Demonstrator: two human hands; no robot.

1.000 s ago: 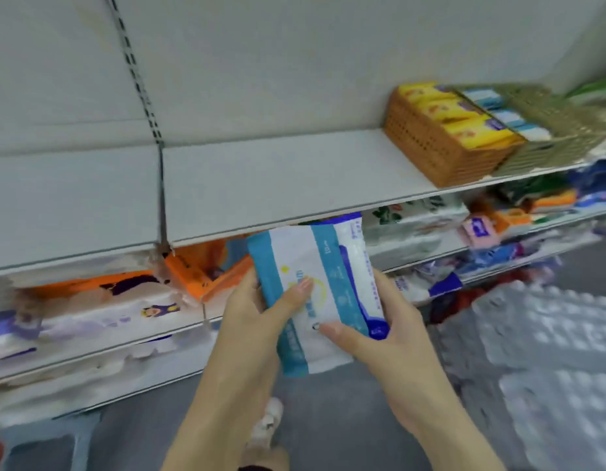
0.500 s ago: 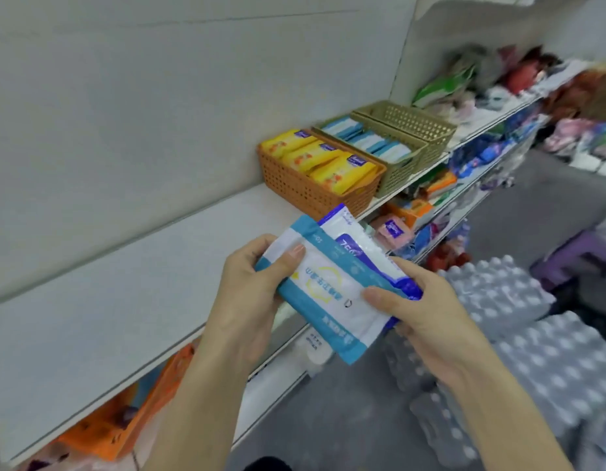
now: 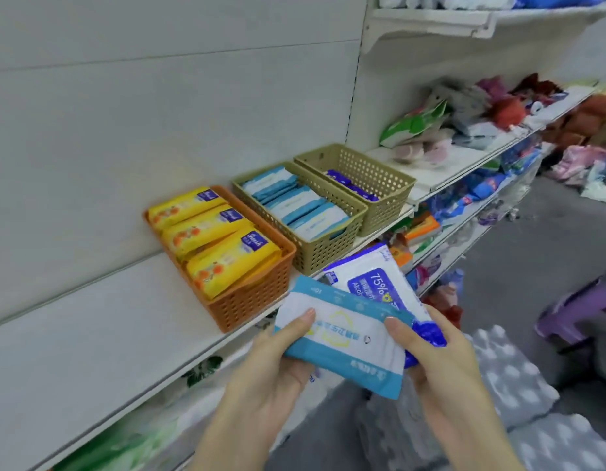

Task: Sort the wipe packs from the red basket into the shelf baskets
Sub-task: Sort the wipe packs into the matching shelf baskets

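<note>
- both packs are held in the air off the front edge of the shelf (image 3: 108, 328), just fwd of the orange basket (image 3: 254, 300); red basket not in view.
- left hand (image 3: 274, 365) grip: thumb on top of the light-blue pack (image 3: 342, 338), fingers under it, closed on its left end.
- right hand (image 3: 441, 362) grip: thumb on that pack's right end, fingers curled under the dark-blue pack (image 3: 373, 283) lying beneath, clamping the two together.
- step, imo: split the pair & drop each w/ its match.
- how: left takes the light-blue one, right slides the dark-blue out from under; don't let go of both at once.
- light-blue -> middle olive basket (image 3: 328, 246), same colour packs inside; looks nearly full, so slot it in line w/ the rest.
- dark-blue -> far olive basket (image 3: 386, 198), toward the shelf's right end, dark-blue packs there.
- orange basket holds yellow packs (image 3: 213, 253), no match.
- writing: dark-blue pack reads "75%" & "alco…", the rest covered; yellow packs have a script brand on a purple patch, too blurred to spell; light-blue print is upside down, can't read.
</note>
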